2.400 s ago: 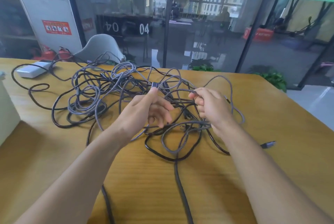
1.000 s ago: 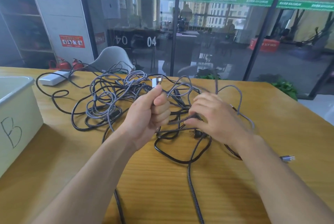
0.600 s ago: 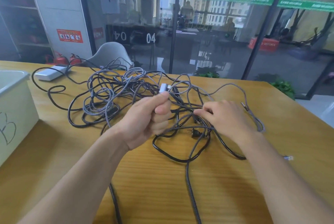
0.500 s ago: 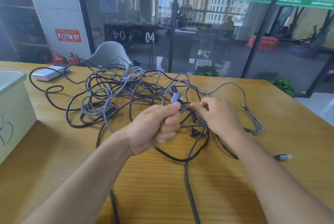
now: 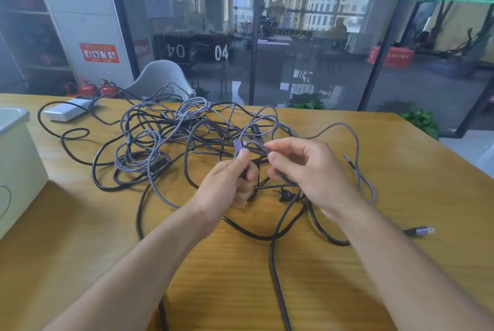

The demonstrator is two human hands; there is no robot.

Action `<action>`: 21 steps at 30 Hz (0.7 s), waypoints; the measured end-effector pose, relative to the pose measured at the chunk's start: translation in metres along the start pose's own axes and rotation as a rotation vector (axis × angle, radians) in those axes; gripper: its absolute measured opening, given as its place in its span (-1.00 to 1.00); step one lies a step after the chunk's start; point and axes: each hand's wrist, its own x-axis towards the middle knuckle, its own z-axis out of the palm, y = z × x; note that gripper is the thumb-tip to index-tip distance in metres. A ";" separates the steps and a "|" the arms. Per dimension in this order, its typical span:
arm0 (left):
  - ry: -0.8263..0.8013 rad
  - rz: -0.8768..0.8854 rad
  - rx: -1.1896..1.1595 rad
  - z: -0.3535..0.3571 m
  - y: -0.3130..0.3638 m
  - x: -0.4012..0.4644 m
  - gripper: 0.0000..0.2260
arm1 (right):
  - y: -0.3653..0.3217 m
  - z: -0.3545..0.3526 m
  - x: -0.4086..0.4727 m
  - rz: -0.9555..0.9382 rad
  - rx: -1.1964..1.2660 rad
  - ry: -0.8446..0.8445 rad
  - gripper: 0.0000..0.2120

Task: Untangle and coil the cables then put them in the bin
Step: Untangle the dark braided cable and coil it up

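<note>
From the head camera, we take the white bin (image 5: pixel 18 159) at the left edge of the wooden table (image 5: pixel 80 237) as our landmark. To its right, well apart from it, sprawls the tangle of cables (image 5: pixel 165 140): grey braided loops and thin black cords heaped over one another, none of them coiled, none in the bin.

Further right of the bin, at the near side of the tangle, our left hand (image 5: pixel 227 186) is curled round a grey braided cable and pinches it just below its silver connector (image 5: pixel 238 145), which sticks up above the thumb. Just beside it, on the side away from the bin, our right hand (image 5: pixel 307 167) pinches the braided strand (image 5: pixel 258 144) between thumb and forefinger close to that connector, its other fingers loosely bent.

Below the two hands a small black plug (image 5: pixel 284 194) lies on the table among black cords. Far right of the bin, a loose USB plug (image 5: pixel 422 231) rests on the wood by our right forearm.

Beyond the bin, toward the far edge, sits a white power adapter (image 5: pixel 66 112) with a black cord looping off it. Behind the table stand a grey chair (image 5: pixel 157 76) and a glass wall.
</note>
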 end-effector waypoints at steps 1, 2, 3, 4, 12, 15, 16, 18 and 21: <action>0.023 -0.002 -0.007 0.001 -0.001 0.000 -0.53 | 0.002 0.003 -0.001 -0.040 -0.038 -0.008 -0.92; 0.047 -0.004 -0.011 0.002 0.000 0.000 -0.51 | 0.004 0.007 -0.003 -0.077 -0.073 -0.014 -0.95; 0.074 -0.006 -0.005 0.003 0.001 0.000 -0.49 | 0.006 0.011 -0.004 -0.112 -0.109 -0.020 -0.96; 0.099 -0.006 0.012 0.004 0.001 -0.001 -0.47 | 0.008 0.015 -0.005 -0.137 -0.150 -0.019 -0.96; 0.246 0.079 -0.020 -0.003 0.011 -0.003 -0.63 | 0.009 0.008 -0.005 -0.750 -0.813 0.124 -0.85; 0.283 0.108 -0.034 -0.006 0.015 -0.003 -0.68 | 0.013 0.000 0.005 -0.804 -1.116 0.083 -0.70; 0.293 0.119 -0.022 -0.008 0.016 -0.003 -0.68 | 0.014 -0.003 0.007 -0.789 -1.147 0.067 -0.71; 0.335 0.138 0.018 -0.011 0.015 -0.002 -0.66 | 0.014 -0.009 0.007 -0.826 -1.143 0.037 -0.77; 0.418 0.179 0.121 -0.017 0.013 0.000 -0.61 | 0.008 -0.009 0.001 -0.908 -1.104 -0.017 -0.81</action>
